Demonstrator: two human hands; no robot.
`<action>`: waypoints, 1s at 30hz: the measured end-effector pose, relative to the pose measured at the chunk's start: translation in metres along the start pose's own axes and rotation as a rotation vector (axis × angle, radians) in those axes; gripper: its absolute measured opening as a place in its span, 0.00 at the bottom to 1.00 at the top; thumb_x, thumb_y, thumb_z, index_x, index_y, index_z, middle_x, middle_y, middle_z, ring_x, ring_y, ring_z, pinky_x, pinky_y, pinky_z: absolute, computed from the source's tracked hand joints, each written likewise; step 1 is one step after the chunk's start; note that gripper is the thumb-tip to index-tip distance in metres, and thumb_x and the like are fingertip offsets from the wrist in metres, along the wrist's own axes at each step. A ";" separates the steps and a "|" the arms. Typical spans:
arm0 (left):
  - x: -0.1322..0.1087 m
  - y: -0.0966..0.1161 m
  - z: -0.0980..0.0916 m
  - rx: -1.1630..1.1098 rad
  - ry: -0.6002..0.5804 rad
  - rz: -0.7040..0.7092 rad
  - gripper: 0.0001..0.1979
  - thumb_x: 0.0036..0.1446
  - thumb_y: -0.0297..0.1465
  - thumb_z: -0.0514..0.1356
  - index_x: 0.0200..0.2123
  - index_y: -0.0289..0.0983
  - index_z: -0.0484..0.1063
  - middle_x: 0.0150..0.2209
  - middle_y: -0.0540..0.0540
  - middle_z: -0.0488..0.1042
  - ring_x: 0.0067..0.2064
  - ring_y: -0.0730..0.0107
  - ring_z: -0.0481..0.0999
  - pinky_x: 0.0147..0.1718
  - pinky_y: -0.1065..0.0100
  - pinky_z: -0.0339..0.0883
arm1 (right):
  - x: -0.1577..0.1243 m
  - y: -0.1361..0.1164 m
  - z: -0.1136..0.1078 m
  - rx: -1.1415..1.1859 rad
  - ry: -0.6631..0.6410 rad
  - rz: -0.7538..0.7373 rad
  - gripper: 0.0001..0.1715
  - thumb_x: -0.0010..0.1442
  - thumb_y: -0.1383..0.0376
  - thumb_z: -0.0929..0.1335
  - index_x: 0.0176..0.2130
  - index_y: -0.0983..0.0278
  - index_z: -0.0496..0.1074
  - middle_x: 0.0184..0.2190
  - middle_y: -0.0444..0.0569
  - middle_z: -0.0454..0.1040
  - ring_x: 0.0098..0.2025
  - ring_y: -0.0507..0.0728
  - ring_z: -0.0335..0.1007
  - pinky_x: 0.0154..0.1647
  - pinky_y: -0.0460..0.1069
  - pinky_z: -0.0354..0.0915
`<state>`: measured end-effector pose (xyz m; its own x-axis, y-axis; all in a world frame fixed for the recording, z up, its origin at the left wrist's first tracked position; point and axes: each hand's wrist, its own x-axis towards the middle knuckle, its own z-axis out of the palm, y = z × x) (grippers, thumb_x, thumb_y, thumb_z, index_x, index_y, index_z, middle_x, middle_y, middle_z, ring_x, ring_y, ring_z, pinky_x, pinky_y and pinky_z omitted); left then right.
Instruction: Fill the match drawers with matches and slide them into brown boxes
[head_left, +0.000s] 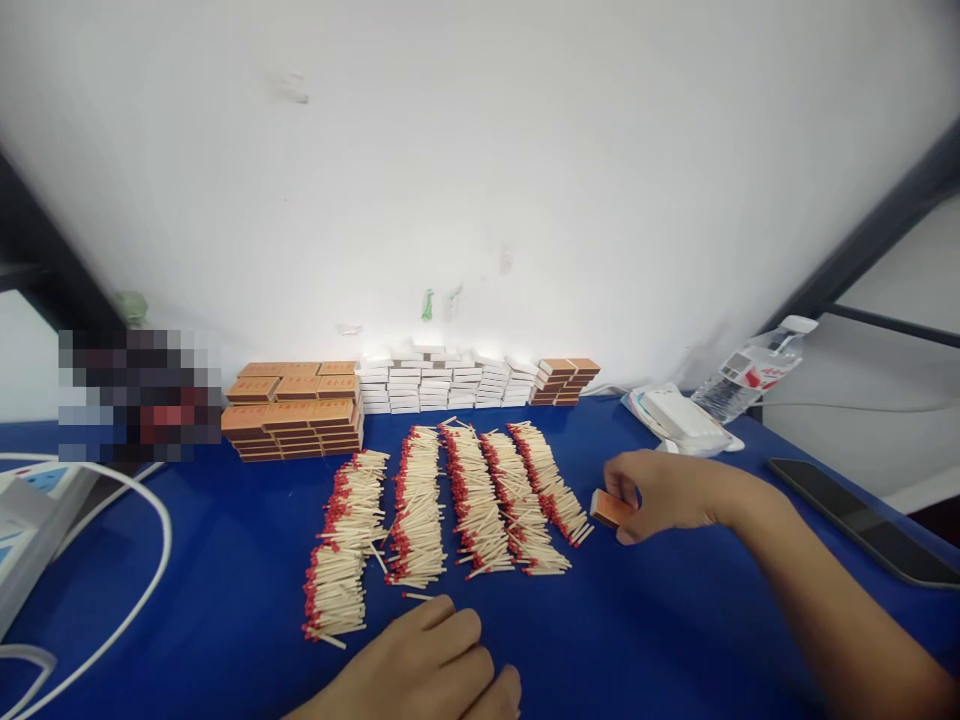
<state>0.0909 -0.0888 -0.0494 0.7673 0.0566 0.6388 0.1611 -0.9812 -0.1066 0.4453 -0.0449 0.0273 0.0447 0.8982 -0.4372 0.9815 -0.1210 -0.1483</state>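
On the right side of the blue table, my right hand (pixel 660 492) pinches an orange-brown matchbox (pixel 611 508) between thumb and fingers. Several rows of red-tipped matches lie left of it; the nearest is the rightmost match row (pixel 546 475). At the bottom edge my left hand (pixel 442 668) rests back up with fingers curled in. Its fingertips and anything under them are hidden. Just beyond its knuckles lies a single loose match (pixel 418 596). The leftmost match row (pixel 345 550) spreads out ahead and to the left of this hand.
Along the wall stand stacked brown matchboxes (pixel 296 412), a stack of white box parts (pixel 442 380) and a smaller brown stack (pixel 564 382). A plastic bottle (pixel 754 372), white packet (pixel 682 418) and phone (pixel 862 515) lie right. At left are a white cable (pixel 166 545) and power strip (pixel 34 520).
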 end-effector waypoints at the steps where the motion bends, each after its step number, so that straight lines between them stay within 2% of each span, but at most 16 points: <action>1: 0.002 0.000 -0.003 0.000 0.001 -0.003 0.03 0.67 0.23 0.61 0.40 0.34 0.75 0.21 0.52 0.68 0.25 0.69 0.68 0.24 0.64 0.63 | -0.005 0.002 0.003 0.015 0.020 0.003 0.20 0.42 0.57 0.78 0.36 0.61 0.76 0.37 0.50 0.81 0.36 0.63 0.77 0.30 0.51 0.63; 4: 0.011 -0.007 -0.021 -0.062 0.026 -0.081 0.04 0.67 0.23 0.60 0.43 0.34 0.74 0.23 0.50 0.71 0.26 0.68 0.69 0.26 0.63 0.66 | -0.017 -0.007 -0.011 0.037 0.174 -0.105 0.11 0.50 0.59 0.75 0.33 0.61 0.75 0.34 0.49 0.80 0.32 0.59 0.75 0.29 0.50 0.61; 6: 0.016 -0.019 -0.038 -0.122 0.031 -0.201 0.08 0.67 0.23 0.60 0.48 0.35 0.74 0.29 0.48 0.76 0.30 0.67 0.72 0.32 0.62 0.71 | -0.020 -0.030 -0.024 0.029 0.317 -0.271 0.08 0.57 0.59 0.73 0.35 0.60 0.76 0.33 0.48 0.79 0.32 0.57 0.73 0.31 0.50 0.62; 8: 0.019 -0.036 -0.053 -0.117 0.067 -0.354 0.12 0.68 0.25 0.61 0.53 0.37 0.72 0.38 0.46 0.79 0.38 0.66 0.75 0.41 0.61 0.73 | -0.016 -0.064 -0.029 0.075 0.443 -0.498 0.10 0.61 0.57 0.73 0.41 0.60 0.77 0.35 0.48 0.79 0.35 0.57 0.73 0.34 0.50 0.65; 11: 0.014 -0.058 -0.064 -0.006 0.043 -0.494 0.23 0.65 0.36 0.67 0.61 0.40 0.69 0.52 0.41 0.77 0.52 0.57 0.75 0.52 0.54 0.72 | -0.001 -0.115 -0.010 0.199 0.556 -0.826 0.17 0.65 0.61 0.73 0.53 0.59 0.76 0.42 0.50 0.78 0.39 0.57 0.73 0.39 0.51 0.69; 14: 0.002 -0.070 -0.059 -0.001 -0.021 -0.556 0.33 0.62 0.42 0.70 0.65 0.41 0.65 0.55 0.40 0.75 0.55 0.53 0.73 0.54 0.52 0.73 | 0.014 -0.144 0.023 0.161 0.678 -0.989 0.22 0.69 0.65 0.69 0.60 0.61 0.72 0.48 0.55 0.75 0.42 0.58 0.73 0.41 0.53 0.72; 16: -0.004 -0.072 -0.052 -0.006 -0.032 -0.556 0.30 0.63 0.41 0.69 0.65 0.42 0.66 0.53 0.41 0.75 0.54 0.55 0.74 0.53 0.54 0.73 | 0.020 -0.148 0.042 0.173 0.719 -1.052 0.25 0.70 0.68 0.68 0.64 0.61 0.69 0.51 0.58 0.73 0.47 0.60 0.74 0.45 0.56 0.74; 19: -0.007 -0.072 -0.046 0.008 -0.007 -0.560 0.25 0.66 0.38 0.67 0.63 0.41 0.68 0.52 0.41 0.74 0.53 0.57 0.74 0.52 0.55 0.73 | 0.024 -0.143 0.058 0.280 0.759 -1.105 0.27 0.69 0.69 0.69 0.65 0.59 0.66 0.54 0.57 0.72 0.53 0.61 0.73 0.51 0.57 0.75; 24: -0.006 -0.072 -0.044 0.016 0.043 -0.587 0.20 0.68 0.36 0.64 0.61 0.43 0.71 0.52 0.42 0.75 0.53 0.58 0.75 0.52 0.55 0.74 | 0.026 -0.142 0.067 0.444 0.773 -1.117 0.27 0.69 0.67 0.71 0.65 0.56 0.68 0.53 0.55 0.73 0.52 0.60 0.74 0.53 0.56 0.76; 30: -0.005 -0.077 -0.049 -0.080 0.093 -0.574 0.20 0.66 0.34 0.67 0.59 0.43 0.73 0.50 0.43 0.79 0.51 0.59 0.77 0.51 0.58 0.74 | 0.021 -0.147 0.069 0.585 0.753 -1.060 0.27 0.68 0.64 0.73 0.64 0.51 0.71 0.54 0.53 0.75 0.53 0.61 0.74 0.55 0.60 0.75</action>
<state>0.0443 -0.0222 -0.0072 0.5128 0.5703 0.6417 0.4851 -0.8092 0.3315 0.2893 -0.0380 -0.0213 -0.3808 0.6571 0.6506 0.4042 0.7511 -0.5220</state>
